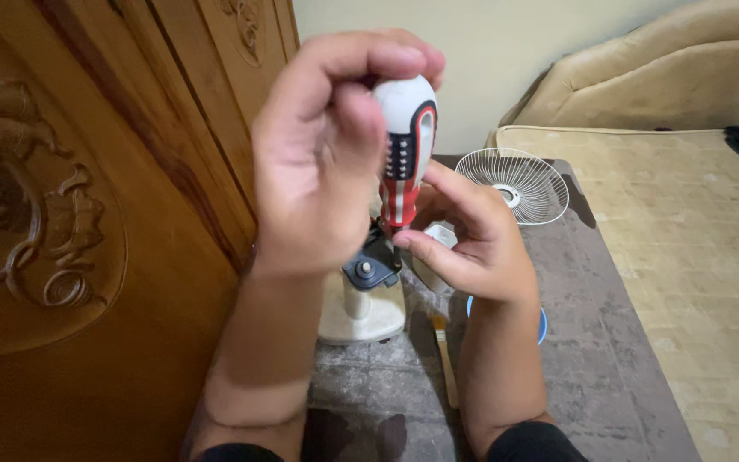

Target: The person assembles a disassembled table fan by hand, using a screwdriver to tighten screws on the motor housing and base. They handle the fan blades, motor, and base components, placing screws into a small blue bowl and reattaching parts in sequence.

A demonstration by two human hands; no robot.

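Stone floor point(592, 342); both hands point(318, 171) point(472, 248) gripping screwdriver point(405, 150).

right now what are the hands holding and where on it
The left hand grips the rounded top of a screwdriver handle, white, red and dark. The right hand pinches the handle's lower red end with its fingertips.

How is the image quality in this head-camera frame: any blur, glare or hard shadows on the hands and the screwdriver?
Head view: soft, even indoor light, with no hard shadows; the left hand, close to the lens, looks slightly soft; the white, red and black screwdriver handle has a faint sheen but no blown glare; the right hand and the white wire fan grille are reasonably sharp.
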